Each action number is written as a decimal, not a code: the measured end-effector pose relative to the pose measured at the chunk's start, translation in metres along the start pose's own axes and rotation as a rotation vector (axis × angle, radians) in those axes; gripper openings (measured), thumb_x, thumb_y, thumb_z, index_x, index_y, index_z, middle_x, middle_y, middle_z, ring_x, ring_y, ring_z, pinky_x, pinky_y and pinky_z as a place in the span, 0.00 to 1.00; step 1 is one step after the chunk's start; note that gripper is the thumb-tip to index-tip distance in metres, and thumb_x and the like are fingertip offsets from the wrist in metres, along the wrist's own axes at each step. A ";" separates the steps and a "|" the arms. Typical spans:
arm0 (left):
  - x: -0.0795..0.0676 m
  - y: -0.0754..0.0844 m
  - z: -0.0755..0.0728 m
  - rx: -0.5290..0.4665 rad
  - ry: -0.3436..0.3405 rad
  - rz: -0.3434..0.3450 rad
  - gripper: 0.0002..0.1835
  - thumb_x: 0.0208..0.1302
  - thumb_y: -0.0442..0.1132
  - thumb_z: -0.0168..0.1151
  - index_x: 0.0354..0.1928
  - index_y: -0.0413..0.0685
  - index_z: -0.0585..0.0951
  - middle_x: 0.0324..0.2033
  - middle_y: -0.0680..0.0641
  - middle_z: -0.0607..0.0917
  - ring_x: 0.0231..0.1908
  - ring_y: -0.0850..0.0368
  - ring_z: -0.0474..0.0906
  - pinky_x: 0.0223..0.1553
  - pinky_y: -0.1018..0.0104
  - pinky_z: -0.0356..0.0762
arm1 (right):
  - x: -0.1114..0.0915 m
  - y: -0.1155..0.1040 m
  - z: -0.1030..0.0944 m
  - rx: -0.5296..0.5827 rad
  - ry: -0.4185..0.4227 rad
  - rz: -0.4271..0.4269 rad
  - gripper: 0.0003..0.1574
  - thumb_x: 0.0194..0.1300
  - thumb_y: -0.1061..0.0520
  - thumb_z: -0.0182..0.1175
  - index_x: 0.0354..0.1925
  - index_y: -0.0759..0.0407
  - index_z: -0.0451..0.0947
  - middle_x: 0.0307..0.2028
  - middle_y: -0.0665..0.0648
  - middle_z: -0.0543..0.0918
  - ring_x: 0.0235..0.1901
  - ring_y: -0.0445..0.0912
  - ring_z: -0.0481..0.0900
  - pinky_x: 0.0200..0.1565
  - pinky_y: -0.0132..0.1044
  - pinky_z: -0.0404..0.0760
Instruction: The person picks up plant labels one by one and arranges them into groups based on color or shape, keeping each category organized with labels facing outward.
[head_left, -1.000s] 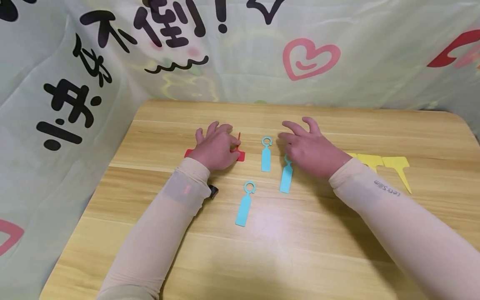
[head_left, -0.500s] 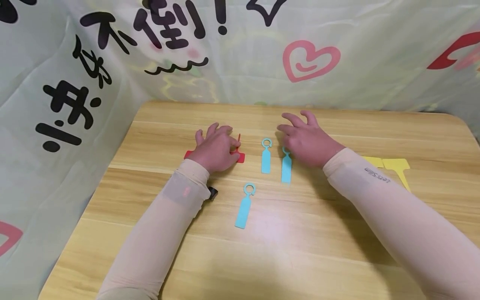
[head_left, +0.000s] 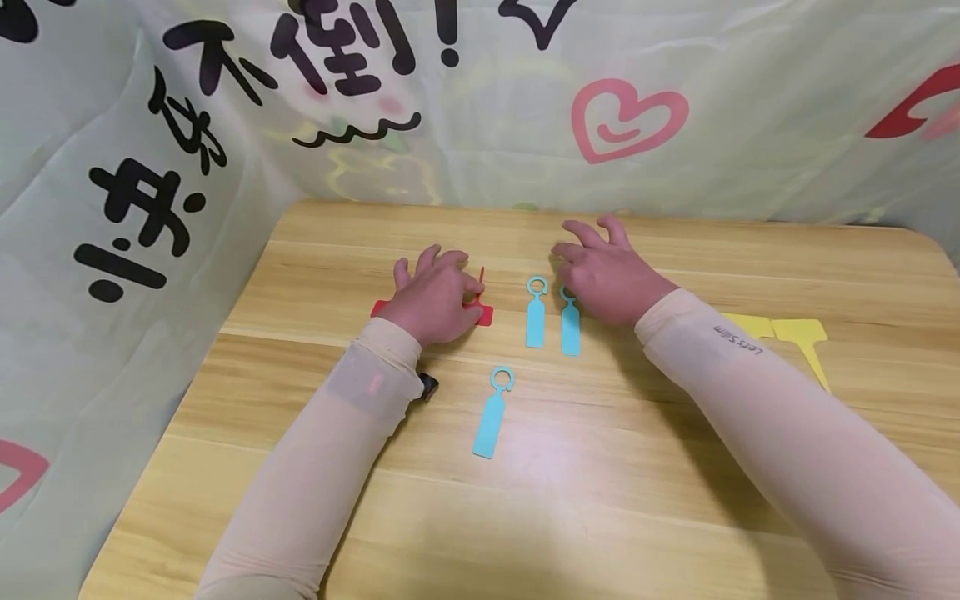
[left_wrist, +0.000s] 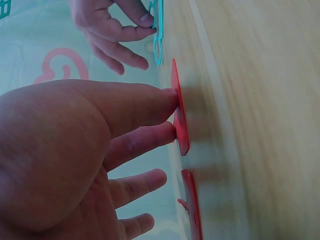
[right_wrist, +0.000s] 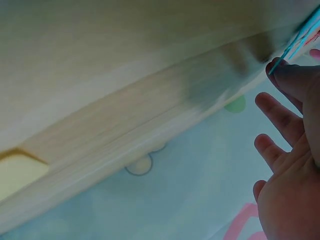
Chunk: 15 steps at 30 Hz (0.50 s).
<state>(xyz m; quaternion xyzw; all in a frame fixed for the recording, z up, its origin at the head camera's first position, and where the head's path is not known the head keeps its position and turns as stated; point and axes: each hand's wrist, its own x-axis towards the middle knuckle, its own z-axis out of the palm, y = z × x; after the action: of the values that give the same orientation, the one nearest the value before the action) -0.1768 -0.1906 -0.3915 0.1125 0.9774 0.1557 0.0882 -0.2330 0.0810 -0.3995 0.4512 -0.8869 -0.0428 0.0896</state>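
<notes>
My left hand (head_left: 431,300) lies over the red T-shaped plant labels at the table's back left. Its thumb and index finger pinch one red label (left_wrist: 182,125); the other fingers stay spread. A second red label (left_wrist: 191,205) lies beside it, partly hidden under the hand in the head view. My right hand (head_left: 611,271) pinches the ring end of a light-blue hanging plant label (head_left: 571,332) between thumb and index finger. This label stands just right of another blue one (head_left: 536,323), nearly parallel to it and apart. A third blue label (head_left: 490,423) lies tilted nearer me.
Yellow T-shaped labels (head_left: 799,330) lie at the right, partly covered by my right sleeve. The wooden table (head_left: 570,533) ends at the back against a printed cloth (head_left: 480,142). A small black piece (head_left: 428,387) shows under my left wrist.
My right hand has moved away from me with the blue label, which has turned from tilted to nearly straight, beside the other blue one. My left hand stays in place.
</notes>
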 end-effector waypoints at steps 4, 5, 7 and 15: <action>0.000 0.000 -0.001 -0.004 -0.002 -0.002 0.08 0.66 0.50 0.66 0.28 0.67 0.87 0.75 0.51 0.65 0.78 0.38 0.42 0.67 0.27 0.31 | 0.001 0.000 0.002 0.005 -0.004 0.006 0.04 0.61 0.67 0.69 0.36 0.60 0.88 0.57 0.60 0.82 0.72 0.64 0.59 0.64 0.68 0.53; 0.000 0.000 -0.001 -0.001 -0.003 -0.002 0.08 0.66 0.50 0.66 0.28 0.67 0.87 0.75 0.51 0.65 0.78 0.38 0.42 0.67 0.27 0.31 | 0.002 0.000 0.002 0.007 -0.007 0.009 0.04 0.62 0.67 0.69 0.36 0.60 0.87 0.57 0.60 0.82 0.72 0.64 0.59 0.64 0.68 0.53; 0.000 0.000 -0.001 0.000 -0.005 -0.001 0.08 0.66 0.50 0.66 0.28 0.67 0.88 0.75 0.51 0.65 0.78 0.38 0.42 0.67 0.27 0.31 | 0.002 0.000 0.001 0.013 -0.012 0.015 0.04 0.62 0.67 0.68 0.36 0.60 0.87 0.57 0.60 0.81 0.72 0.65 0.58 0.64 0.69 0.53; 0.000 -0.001 -0.001 0.010 -0.005 0.003 0.05 0.65 0.50 0.67 0.35 0.67 0.90 0.75 0.50 0.65 0.78 0.38 0.42 0.67 0.26 0.32 | 0.003 0.003 0.000 0.004 -0.029 0.023 0.05 0.64 0.66 0.67 0.39 0.61 0.87 0.57 0.60 0.81 0.72 0.66 0.58 0.63 0.69 0.55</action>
<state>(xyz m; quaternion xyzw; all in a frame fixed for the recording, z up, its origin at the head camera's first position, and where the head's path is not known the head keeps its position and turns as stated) -0.1772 -0.1915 -0.3909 0.1149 0.9777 0.1509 0.0901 -0.2370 0.0797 -0.3990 0.4404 -0.8933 -0.0463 0.0764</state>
